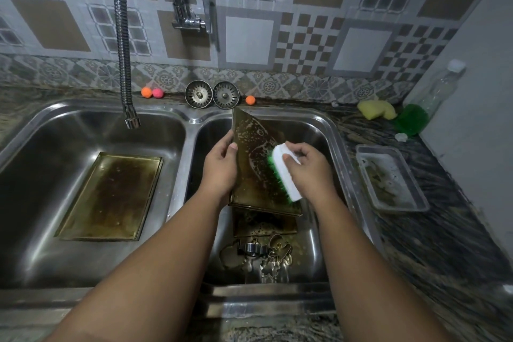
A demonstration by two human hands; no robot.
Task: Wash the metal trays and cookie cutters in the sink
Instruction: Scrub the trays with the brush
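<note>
Over the right sink basin (327, 130) my left hand (220, 166) grips the left edge of a dark, soapy metal tray (255, 147), which is tilted up. My right hand (308, 166) holds a white scrub brush with green bristles (283, 172), bristles pressed against the tray's face. A second metal tray (111, 197) lies flat in the left basin (41, 147). Several cookie cutters (261, 255) lie on the bottom of the right basin, near its front.
A flexible faucet hose (123, 44) hangs over the left basin. Two sink strainers (212, 94) and small orange and pink balls (152, 92) sit on the back ledge. On the right counter are a clear plastic tray (391, 178), a yellow sponge (376, 110), a green scrubber (410, 119) and a bottle (441, 89).
</note>
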